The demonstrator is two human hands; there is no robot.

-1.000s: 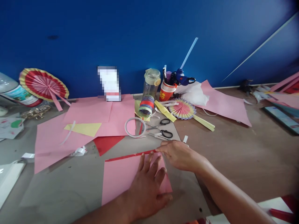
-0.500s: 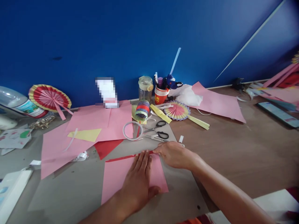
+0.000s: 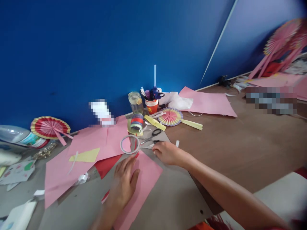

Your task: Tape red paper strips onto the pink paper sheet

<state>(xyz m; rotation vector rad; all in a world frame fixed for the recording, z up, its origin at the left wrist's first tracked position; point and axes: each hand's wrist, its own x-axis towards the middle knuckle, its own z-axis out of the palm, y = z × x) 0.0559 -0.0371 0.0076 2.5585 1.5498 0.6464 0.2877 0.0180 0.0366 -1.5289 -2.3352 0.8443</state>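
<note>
My left hand (image 3: 124,179) lies over the pink sheet (image 3: 146,179), its fingers along the edge with the red strip (image 3: 105,195) and its thumb spread apart. The sheet is turned at a slant on the grey mat. My right hand (image 3: 168,152) is beyond the sheet's far corner, fingers curled closed, right by the black-handled scissors (image 3: 156,133). Whatever is in its fingers is hidden. A slim pale tool (image 3: 146,147) shows partly beside those fingertips. A roll of white tape (image 3: 129,144) sits just left of the scissors.
Larger pink sheets (image 3: 83,137) and a red piece (image 3: 106,166) lie to the left. Behind stand a lidded bottle (image 3: 135,101) and a red cup (image 3: 151,107) of tools. A pleated paper fan (image 3: 170,117) lies near them; another (image 3: 50,127) leans at left.
The pink sheet has turned, its red-edged side now running down to the left under my left hand. My right hand has left the sheet's edge for the scissors area. The view has shifted.
</note>
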